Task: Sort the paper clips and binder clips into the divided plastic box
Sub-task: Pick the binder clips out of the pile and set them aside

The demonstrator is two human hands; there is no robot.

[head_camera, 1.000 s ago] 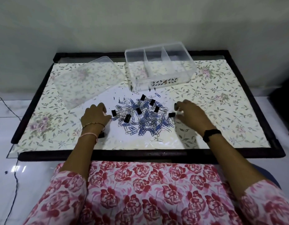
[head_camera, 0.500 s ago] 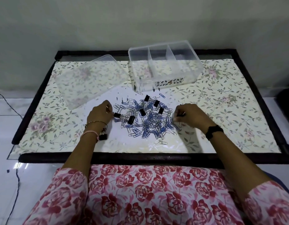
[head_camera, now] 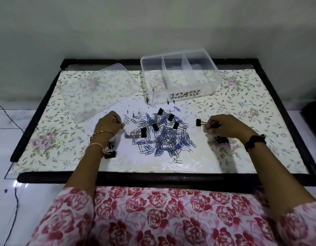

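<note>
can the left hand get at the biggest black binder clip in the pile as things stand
Probably yes. The left hand sits just beside the pile, and the biggest binder clip lies on top of the paper clips with nothing covering it, though those fingers already look curled around something.

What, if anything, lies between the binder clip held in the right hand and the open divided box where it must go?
Nothing visible blocks it. The right hand holds a binder clip above bare tabletop; the divided box sits open beyond it, its lid off to the left and the paper clip pile aside.
</note>
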